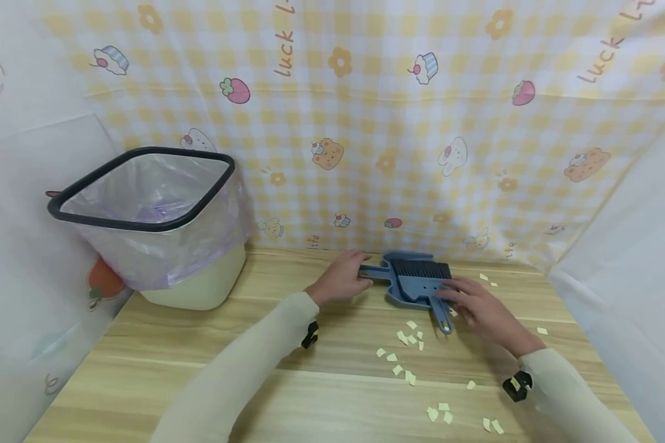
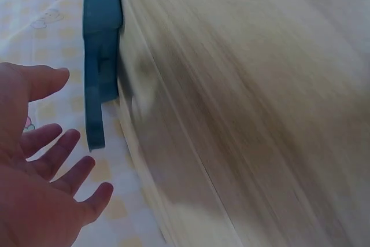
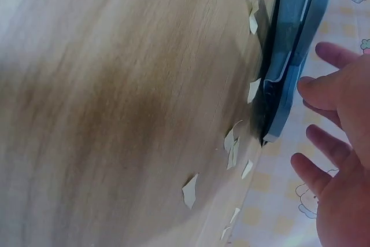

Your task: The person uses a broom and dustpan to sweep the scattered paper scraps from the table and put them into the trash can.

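A blue-grey dustpan [image 1: 408, 255] lies on the table near the back, with a matching hand brush [image 1: 418, 287] with dark bristles resting on it. My left hand [image 1: 340, 277] is at the dustpan's handle [image 1: 374, 272]. In the left wrist view, the fingers [image 2: 69, 174] of that hand are spread beside the handle, apart from it. Beside the brush's handle [image 1: 440, 314] is my right hand [image 1: 479, 307]. The right wrist view shows its fingers loosely extended near the brush and dustpan [image 3: 295, 39]; whether they touch is unclear.
Several pale yellow paper scraps [image 1: 403, 338] are scattered over the wooden table [image 1: 321, 394], mostly in front of the dustpan. At the back left stands a cream bin [image 1: 199, 295] with a black rim and a clear bag [image 1: 199, 252]. A checked cloth [image 1: 360, 123] hangs behind.
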### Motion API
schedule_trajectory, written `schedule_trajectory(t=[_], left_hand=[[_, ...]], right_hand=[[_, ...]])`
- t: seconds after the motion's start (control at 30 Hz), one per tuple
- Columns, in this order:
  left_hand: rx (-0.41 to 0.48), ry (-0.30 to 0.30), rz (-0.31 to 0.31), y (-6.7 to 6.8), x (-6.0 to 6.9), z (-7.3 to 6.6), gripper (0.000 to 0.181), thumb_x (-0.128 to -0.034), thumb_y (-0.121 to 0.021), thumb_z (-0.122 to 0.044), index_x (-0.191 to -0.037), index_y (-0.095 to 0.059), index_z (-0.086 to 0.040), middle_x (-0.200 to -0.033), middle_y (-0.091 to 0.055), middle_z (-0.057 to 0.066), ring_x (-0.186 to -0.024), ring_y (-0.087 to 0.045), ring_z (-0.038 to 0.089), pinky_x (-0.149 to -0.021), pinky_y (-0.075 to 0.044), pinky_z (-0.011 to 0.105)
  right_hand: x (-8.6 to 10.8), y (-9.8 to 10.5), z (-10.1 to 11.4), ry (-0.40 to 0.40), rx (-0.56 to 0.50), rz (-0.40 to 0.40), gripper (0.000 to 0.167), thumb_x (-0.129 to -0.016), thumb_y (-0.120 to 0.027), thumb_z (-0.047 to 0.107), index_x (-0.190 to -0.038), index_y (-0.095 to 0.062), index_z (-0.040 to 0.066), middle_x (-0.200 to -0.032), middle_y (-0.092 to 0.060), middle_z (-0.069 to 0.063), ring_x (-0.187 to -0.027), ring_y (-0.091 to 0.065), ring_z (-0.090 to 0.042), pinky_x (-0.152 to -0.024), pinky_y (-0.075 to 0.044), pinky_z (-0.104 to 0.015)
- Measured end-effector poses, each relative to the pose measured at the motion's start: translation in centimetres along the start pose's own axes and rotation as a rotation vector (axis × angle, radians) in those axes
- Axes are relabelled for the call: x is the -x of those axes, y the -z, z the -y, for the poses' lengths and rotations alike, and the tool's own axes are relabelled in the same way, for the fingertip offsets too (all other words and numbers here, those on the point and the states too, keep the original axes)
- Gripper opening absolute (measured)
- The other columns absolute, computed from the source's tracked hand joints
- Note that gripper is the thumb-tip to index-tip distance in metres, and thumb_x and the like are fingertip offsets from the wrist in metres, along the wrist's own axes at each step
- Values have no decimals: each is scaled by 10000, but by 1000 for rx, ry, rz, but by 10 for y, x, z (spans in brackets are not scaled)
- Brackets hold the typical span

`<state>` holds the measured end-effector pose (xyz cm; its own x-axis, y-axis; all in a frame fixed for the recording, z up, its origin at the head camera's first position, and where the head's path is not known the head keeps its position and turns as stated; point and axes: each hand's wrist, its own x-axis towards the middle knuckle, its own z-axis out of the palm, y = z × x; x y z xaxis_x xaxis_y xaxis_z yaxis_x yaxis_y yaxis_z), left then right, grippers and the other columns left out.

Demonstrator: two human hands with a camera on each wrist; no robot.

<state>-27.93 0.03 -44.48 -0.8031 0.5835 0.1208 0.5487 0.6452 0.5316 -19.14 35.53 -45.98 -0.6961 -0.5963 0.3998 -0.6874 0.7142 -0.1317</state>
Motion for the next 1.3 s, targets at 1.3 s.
schedule_trajectory(t=[1.3], left_hand=[[-184,67,62,-30,-37,-23,459,-1093,-718,-237,-1518,-636,-83,-1607,-576,82,-1495,-519,291,-1232,-425,441]], right_hand=[[-20,-11,-12,148,75,163,729,-785,-738,-266,-1342,-798,201,-1496,-642,-187,-1319,-618,-463,-965,-584,-621]])
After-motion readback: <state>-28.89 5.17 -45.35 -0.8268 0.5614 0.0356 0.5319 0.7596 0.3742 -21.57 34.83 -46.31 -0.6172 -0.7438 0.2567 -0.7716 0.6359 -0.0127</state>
